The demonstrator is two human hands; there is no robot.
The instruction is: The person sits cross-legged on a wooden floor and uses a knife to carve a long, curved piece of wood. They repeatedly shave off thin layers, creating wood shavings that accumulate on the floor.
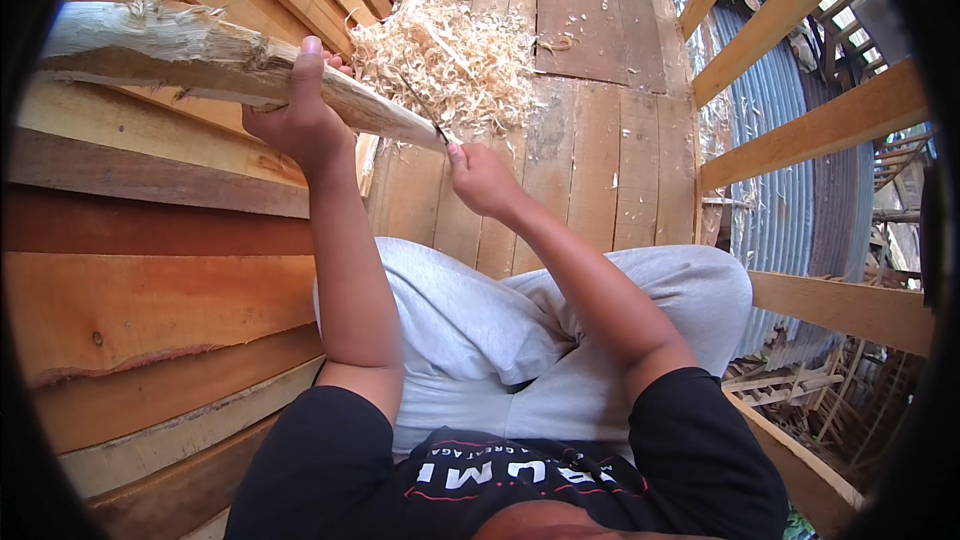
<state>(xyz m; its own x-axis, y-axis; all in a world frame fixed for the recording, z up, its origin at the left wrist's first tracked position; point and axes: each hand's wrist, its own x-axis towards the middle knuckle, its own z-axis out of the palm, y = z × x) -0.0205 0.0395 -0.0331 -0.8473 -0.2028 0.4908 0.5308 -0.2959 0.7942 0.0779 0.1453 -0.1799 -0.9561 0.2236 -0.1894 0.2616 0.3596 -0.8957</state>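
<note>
A long, pale, partly whittled wooden pole (215, 62) slants from the far left down to a narrow end in front of me. My left hand (308, 128) is wrapped round its middle, thumb lying on top. Rough bark and frayed fibres cover the thick left part; the narrow part is smoother. My right hand (482, 178) is closed at the narrow end, gripping what looks like a knife. Its thin dark blade (424, 112) crosses the pole's tip and points away from me. The handle is hidden in my fist.
Curled wood shavings (450, 60) lie heaped on the plank floor (575, 175) beyond my hands. Stacked boards (160, 310) form a wall on the left. A wooden railing (815, 130) runs along the right, with corrugated metal sheets (775, 170) beyond. My crossed legs (460, 320) are close below.
</note>
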